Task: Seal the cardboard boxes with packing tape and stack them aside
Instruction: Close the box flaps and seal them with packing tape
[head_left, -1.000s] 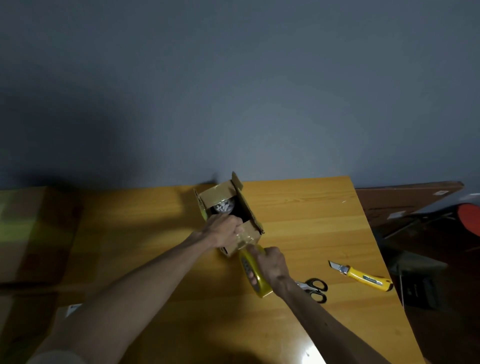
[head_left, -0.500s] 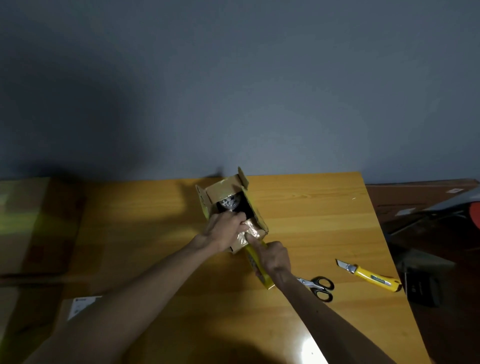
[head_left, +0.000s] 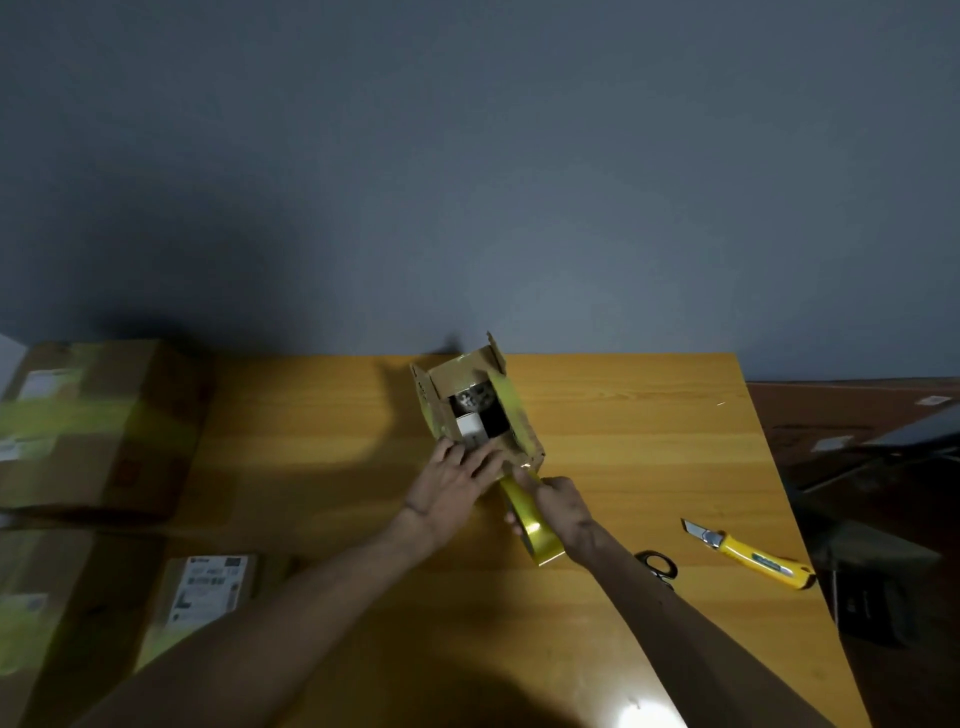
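A: Mid-table, left hand (head_left: 457, 486) flat on the near flap of the small cardboard box (head_left: 460, 376). Right hand (head_left: 563, 506) grips the yellow tape roll (head_left: 535, 530) at the box's 5 o'clock.

B: Best fold the flaps shut first, tape kept taut. Inside: a white piece (head_left: 469, 426), a black piece (head_left: 493, 421), a silvery object (head_left: 472, 399) at 12 o'clock.

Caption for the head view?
Left hand presses on a small open cardboard box; right hand grips a yellow tape roll at a wooden table.
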